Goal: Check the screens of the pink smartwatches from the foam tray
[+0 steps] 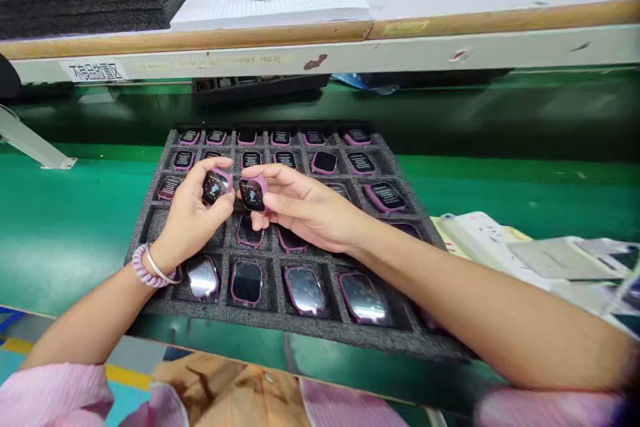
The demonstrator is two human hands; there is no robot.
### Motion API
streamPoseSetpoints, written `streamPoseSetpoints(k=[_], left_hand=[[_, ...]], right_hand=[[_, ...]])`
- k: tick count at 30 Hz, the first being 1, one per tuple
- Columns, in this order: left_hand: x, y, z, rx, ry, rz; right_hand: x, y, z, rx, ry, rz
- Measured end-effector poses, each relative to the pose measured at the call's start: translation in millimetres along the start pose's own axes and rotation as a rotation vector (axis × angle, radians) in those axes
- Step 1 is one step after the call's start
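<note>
Head view: left hand grips one pink smartwatch body, right hand pinches another smartwatch body, both above the foam tray.

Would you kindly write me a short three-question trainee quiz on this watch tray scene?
1. True or false: each hand holds a watch body.
2. Which wrist has the bracelets? A left, B right.
3. Fill in: the tray is made of dark ____.

Key:
1. True: the left hand holds one watch, the right hand another watch.
2. A: the bracelets are on the left wrist.
3. Foam.
</note>
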State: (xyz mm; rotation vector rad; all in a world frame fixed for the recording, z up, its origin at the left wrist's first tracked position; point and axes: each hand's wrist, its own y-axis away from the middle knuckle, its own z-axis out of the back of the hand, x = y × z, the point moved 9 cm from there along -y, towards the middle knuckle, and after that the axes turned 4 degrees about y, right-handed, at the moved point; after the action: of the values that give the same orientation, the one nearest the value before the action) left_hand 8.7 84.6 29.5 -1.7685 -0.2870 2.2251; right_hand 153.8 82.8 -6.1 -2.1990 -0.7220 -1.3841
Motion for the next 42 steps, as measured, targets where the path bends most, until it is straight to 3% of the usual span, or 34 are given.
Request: streamPoseSetpoints(k=[7,12,23,42], left_hand=[[24.8,8.1,-20.2,0.063,0.406,0.333],[28.4,11.1,-19.8,0.028,0.523,0.423],[25.8,11.1,-22.5,0.043,0.554,0.459],[25.4,12.7,-22.6,0.086,0.505,0.424]], right_hand=[[-10.4,-0.3,22.0,-0.153,-0.03,-0.127],[-7.9,-0.8,31.2,-0.242,0.02,-0.091],[-1.8,-1.3,26.9,-0.206,0.115,-0.009],[-0.2,-0.1,25.2,-0.202,0.135,0.002]])
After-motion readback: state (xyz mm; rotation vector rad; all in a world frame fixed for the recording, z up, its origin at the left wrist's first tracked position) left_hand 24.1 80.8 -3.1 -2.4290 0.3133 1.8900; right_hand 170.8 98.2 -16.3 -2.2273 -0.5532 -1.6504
